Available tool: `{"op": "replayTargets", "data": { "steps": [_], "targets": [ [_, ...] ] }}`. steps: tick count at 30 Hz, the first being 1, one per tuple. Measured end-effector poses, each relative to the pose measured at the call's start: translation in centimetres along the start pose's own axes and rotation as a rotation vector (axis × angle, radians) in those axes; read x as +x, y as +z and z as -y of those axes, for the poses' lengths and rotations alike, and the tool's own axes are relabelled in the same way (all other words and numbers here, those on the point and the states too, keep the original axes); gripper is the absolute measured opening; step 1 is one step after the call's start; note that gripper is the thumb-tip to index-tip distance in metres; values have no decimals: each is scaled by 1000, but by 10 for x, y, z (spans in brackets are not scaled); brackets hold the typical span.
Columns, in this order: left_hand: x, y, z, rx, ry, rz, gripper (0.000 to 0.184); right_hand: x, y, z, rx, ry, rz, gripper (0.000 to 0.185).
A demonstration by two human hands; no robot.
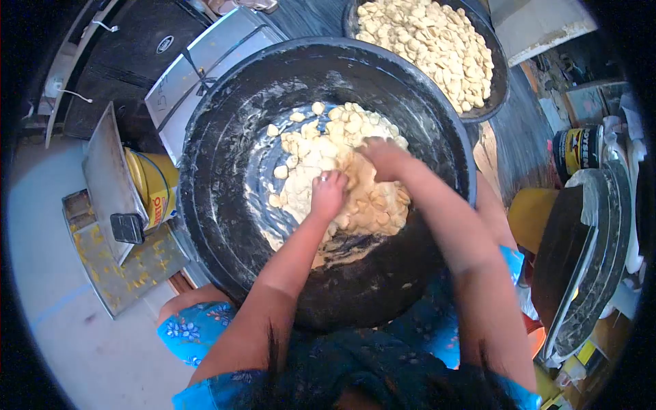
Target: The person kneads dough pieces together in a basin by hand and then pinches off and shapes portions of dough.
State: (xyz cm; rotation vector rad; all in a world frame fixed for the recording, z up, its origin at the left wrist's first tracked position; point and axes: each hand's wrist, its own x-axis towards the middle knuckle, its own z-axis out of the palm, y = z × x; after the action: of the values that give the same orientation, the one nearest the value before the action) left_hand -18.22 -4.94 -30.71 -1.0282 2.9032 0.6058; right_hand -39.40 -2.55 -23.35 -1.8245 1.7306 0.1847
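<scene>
A large black basin [225, 225] stands in front of me, its inner wall streaked with white flour. On its floor lies a heap of small pale dough pieces [348, 123] and loose flour, browner toward the lower right. My left hand [329, 195] is in the left side of the heap, fingers bent into the flour; what they hold, if anything, is hidden. Farther up and to the right, my right hand [383, 158] reaches into the heap, its fingers partly buried and blurred.
A second black basin [502, 82] full of similar pale pieces stands at the upper right. At the left are a yellow bucket [154, 184], a white box tied with cord [205, 68] and a stained board [130, 266]. A black tub [579, 149] stands at the right.
</scene>
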Motion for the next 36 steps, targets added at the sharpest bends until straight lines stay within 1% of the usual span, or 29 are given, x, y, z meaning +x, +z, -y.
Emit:
{"op": "replayTargets", "data": {
  "steps": [2,3,5,6,8,9,12,13,15,16,17,18,19,20,22,23,26,27,29,32,33,34,35,36],
  "targets": [
    [-3,1,12,-113,13,-28,47,31,35,18,-237,-12,-55,78],
    [-3,-3,23,-247,-51,-41,65,46,56,23,-169,24,-150,77],
    [11,-20,42,-154,-198,-90,77,64,96,34,-8,110,-326,75],
    [20,-23,52,-109,-273,-110,83,64,93,37,32,111,-275,71],
    [24,-9,71,-291,-355,80,88,52,79,46,114,115,-154,63],
    [24,-4,74,-383,-391,164,90,47,84,45,188,80,-199,53],
    [-17,-2,34,-274,-328,132,86,17,91,34,91,-115,-161,56],
    [-35,-3,23,-193,-259,136,86,13,91,31,63,-181,-154,57],
    [-61,-5,9,-29,-123,142,85,13,81,31,135,-132,-153,65],
    [-56,-5,13,-65,-166,122,89,15,72,32,165,-111,-151,68],
    [-47,-2,19,-104,-213,102,93,22,66,36,272,37,-177,67],
    [-39,0,24,-147,-259,93,97,37,65,36,201,35,-223,73],
    [-25,-12,31,-223,-317,78,103,52,67,32,139,44,-262,79],
    [-8,-37,32,-151,-363,149,104,57,75,32,78,58,-298,84],
    [6,-32,51,-103,-365,219,100,68,80,44,76,118,-240,79],
    [-1,-25,51,-114,-339,204,96,71,84,50,82,145,-210,77],
    [-46,16,39,-125,-242,132,83,35,108,50,151,-84,-120,65],
    [-68,25,30,-113,-196,86,78,19,116,47,54,-159,-147,64],
    [-94,17,11,43,-52,80,75,-7,133,42,-142,-307,-194,62],
    [-82,30,27,87,-101,140,80,6,134,31,-46,-354,-300,61],
    [-62,33,38,148,-173,144,92,15,110,37,-46,-237,-152,71],
    [-35,-9,36,46,-214,185,103,23,95,40,-112,-193,-166,80],
    [-17,-13,48,-14,-212,166,108,37,87,42,-42,-153,-186,83],
    [-1,-10,63,-164,-227,249,105,47,84,42,22,-109,-207,85]
  ]
}}
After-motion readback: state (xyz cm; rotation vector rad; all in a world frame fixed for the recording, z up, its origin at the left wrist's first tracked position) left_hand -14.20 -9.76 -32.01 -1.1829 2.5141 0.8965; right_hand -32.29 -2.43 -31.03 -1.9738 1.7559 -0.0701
